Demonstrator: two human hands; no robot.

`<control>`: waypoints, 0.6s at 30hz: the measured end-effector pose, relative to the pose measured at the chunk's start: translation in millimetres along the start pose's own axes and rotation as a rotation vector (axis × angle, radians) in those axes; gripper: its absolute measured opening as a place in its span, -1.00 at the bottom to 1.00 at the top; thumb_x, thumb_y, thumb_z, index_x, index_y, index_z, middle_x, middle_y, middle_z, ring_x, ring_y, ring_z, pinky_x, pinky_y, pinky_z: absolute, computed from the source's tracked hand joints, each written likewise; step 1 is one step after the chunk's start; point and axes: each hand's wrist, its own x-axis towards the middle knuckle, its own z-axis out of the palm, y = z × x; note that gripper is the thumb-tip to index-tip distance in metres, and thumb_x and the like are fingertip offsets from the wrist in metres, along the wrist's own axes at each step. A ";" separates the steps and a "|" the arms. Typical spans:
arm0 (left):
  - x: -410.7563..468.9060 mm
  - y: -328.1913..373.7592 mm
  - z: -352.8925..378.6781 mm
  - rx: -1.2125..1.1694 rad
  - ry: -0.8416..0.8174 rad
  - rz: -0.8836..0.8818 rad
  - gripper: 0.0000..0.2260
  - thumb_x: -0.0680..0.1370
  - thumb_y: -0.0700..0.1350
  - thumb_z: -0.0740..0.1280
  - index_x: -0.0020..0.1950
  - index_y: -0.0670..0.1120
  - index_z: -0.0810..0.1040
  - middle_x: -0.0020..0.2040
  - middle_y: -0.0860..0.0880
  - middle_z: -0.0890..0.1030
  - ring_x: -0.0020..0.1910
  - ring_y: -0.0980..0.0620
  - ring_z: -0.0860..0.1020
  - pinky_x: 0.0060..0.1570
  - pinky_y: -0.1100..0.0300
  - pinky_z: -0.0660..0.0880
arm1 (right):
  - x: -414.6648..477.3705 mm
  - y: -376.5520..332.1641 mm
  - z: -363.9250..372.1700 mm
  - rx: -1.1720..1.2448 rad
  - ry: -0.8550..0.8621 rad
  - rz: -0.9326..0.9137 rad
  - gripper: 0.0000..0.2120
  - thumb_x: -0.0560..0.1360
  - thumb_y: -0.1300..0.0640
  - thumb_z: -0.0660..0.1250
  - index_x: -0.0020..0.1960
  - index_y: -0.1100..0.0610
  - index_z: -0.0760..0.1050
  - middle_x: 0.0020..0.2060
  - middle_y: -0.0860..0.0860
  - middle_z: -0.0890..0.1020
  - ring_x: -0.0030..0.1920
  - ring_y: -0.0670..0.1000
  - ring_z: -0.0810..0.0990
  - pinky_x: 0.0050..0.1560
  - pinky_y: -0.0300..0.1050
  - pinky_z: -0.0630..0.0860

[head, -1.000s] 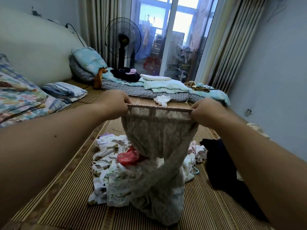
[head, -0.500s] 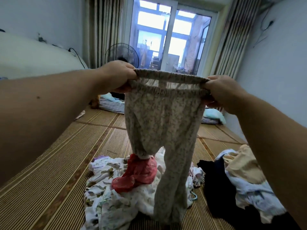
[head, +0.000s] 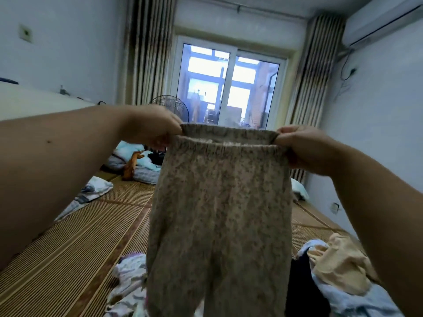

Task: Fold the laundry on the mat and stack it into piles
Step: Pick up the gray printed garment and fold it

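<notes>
A pair of beige speckled trousers (head: 217, 213) hangs spread out in front of me, held up by its elastic waistband. My left hand (head: 153, 126) pinches the waistband's left end and my right hand (head: 304, 147) pinches its right end. Both legs hang straight down and run out of the bottom of the view. Below them on the striped mat (head: 68, 259) lies a crumpled white patterned garment (head: 128, 287). To the right lie a black garment (head: 302, 291), a tan one (head: 338, 266) and a pale blue one (head: 357, 300).
Folded bedding and pillows (head: 139, 163) lie at the far end of the mat, with a standing fan (head: 169, 106) before the glass door (head: 229, 88). A folded patterned cloth (head: 91, 191) lies at the left. Walls close in on both sides.
I have lifted the trousers higher and my head has tilted up. The legs now hang straight and clear of the pile, and the red garment is hidden behind them.
</notes>
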 end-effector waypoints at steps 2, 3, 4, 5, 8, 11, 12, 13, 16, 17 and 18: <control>-8.7 -13.3 11.2 -0.155 -0.219 -0.095 -0.83 0.50 -0.21 0.26 0.04 -0.22 0.55 -0.12 -0.17 0.59 -0.13 -0.08 0.57 -0.07 0.07 0.53 | -3.3 14.7 8.8 0.000 -0.101 0.065 -0.88 0.57 0.28 0.19 -0.06 0.21 0.51 -0.23 0.11 0.51 -0.26 0.00 0.52 -0.31 -0.19 0.53; -12.1 -20.2 17.0 -0.208 -0.291 -0.133 -0.79 0.48 -0.18 0.27 0.08 -0.20 0.55 -0.11 -0.16 0.60 -0.14 -0.07 0.59 -0.10 0.06 0.56 | -3.9 22.2 13.2 0.008 -0.112 0.091 -0.88 0.57 0.26 0.21 -0.07 0.21 0.52 -0.23 0.11 0.53 -0.26 0.00 0.53 -0.29 -0.18 0.52; -14.0 -27.7 22.2 -0.253 -0.336 -0.158 -0.75 0.48 -0.15 0.26 0.12 -0.15 0.55 -0.09 -0.15 0.62 -0.14 -0.07 0.60 -0.14 0.05 0.57 | -4.8 28.3 18.8 0.018 -0.105 0.115 -0.87 0.58 0.24 0.22 -0.08 0.21 0.53 -0.24 0.11 0.54 -0.27 0.00 0.55 -0.28 -0.17 0.53; -15.6 -35.1 27.0 -0.305 -0.368 -0.174 -0.73 0.49 -0.10 0.24 0.16 -0.09 0.55 -0.05 -0.15 0.63 -0.12 -0.07 0.59 -0.15 0.04 0.57 | -5.4 33.3 23.4 0.031 -0.091 0.136 -0.85 0.58 0.21 0.23 -0.09 0.21 0.54 -0.23 0.12 0.56 -0.27 0.00 0.56 -0.26 -0.15 0.53; -14.0 -48.5 37.4 -0.536 -0.372 -0.149 -0.69 0.53 -0.05 0.18 0.21 0.01 0.58 0.16 -0.17 0.61 0.06 -0.12 0.57 0.06 -0.06 0.50 | -6.0 43.9 30.7 0.060 -0.089 0.175 -0.74 0.60 0.01 0.23 -0.02 0.19 0.57 -0.17 0.16 0.65 -0.24 0.04 0.66 -0.23 -0.13 0.60; -8.0 -45.5 43.2 -0.623 -0.226 -0.111 -0.68 0.62 0.02 0.09 0.23 -0.05 0.54 0.00 -0.18 0.64 -0.14 -0.05 0.65 -0.19 0.06 0.62 | -3.4 47.9 25.9 0.064 -0.104 0.105 -0.47 0.46 -0.22 0.18 0.13 0.19 0.54 -0.12 0.11 0.67 -0.26 -0.09 0.70 -0.33 -0.25 0.58; -6.9 -42.8 42.4 -0.608 -0.187 -0.114 -0.63 0.59 0.10 0.12 0.24 -0.06 0.53 -0.07 -0.18 0.65 -0.20 -0.05 0.66 -0.26 0.09 0.62 | -2.8 47.1 23.3 0.050 -0.117 0.064 -0.47 0.43 -0.21 0.18 0.15 0.19 0.52 -0.12 0.10 0.65 -0.28 -0.13 0.68 -0.35 -0.28 0.57; -5.9 -39.9 40.0 -0.571 -0.191 -0.098 -0.54 0.51 0.19 0.22 0.26 -0.09 0.52 -0.08 -0.20 0.65 -0.19 -0.08 0.66 -0.26 0.07 0.62 | -1.4 45.8 19.7 0.050 -0.127 0.033 -0.54 0.46 -0.14 0.20 0.16 0.17 0.52 -0.11 0.09 0.63 -0.30 -0.14 0.67 -0.35 -0.29 0.56; -2.5 -34.4 27.6 -0.409 -0.328 0.003 -0.19 0.16 0.22 0.59 0.29 -0.13 0.49 0.07 -0.26 0.63 -0.01 -0.14 0.64 -0.10 0.03 0.62 | 3.7 40.3 3.9 0.170 -0.173 0.035 -0.70 0.40 0.23 0.37 0.13 0.15 0.54 -0.08 0.10 0.63 -0.19 -0.03 0.68 -0.22 -0.22 0.61; -1.3 -33.3 23.6 -0.397 -0.355 0.016 -0.18 0.09 0.13 0.66 0.25 -0.15 0.50 0.06 -0.25 0.64 0.00 -0.13 0.64 -0.09 0.05 0.61 | 5.5 38.9 -1.4 0.197 -0.186 0.037 -0.66 0.35 0.31 0.38 0.12 0.17 0.55 -0.09 0.11 0.64 -0.16 0.00 0.68 -0.18 -0.19 0.62; 0.4 -31.8 21.2 -0.398 -0.356 0.018 -0.21 0.06 0.04 0.69 0.20 -0.17 0.52 0.03 -0.24 0.65 -0.01 -0.12 0.65 -0.10 0.06 0.61 | 6.5 37.7 -4.5 0.202 -0.173 0.038 -0.67 0.34 0.36 0.37 0.09 0.20 0.56 -0.11 0.11 0.65 -0.16 0.01 0.69 -0.17 -0.19 0.62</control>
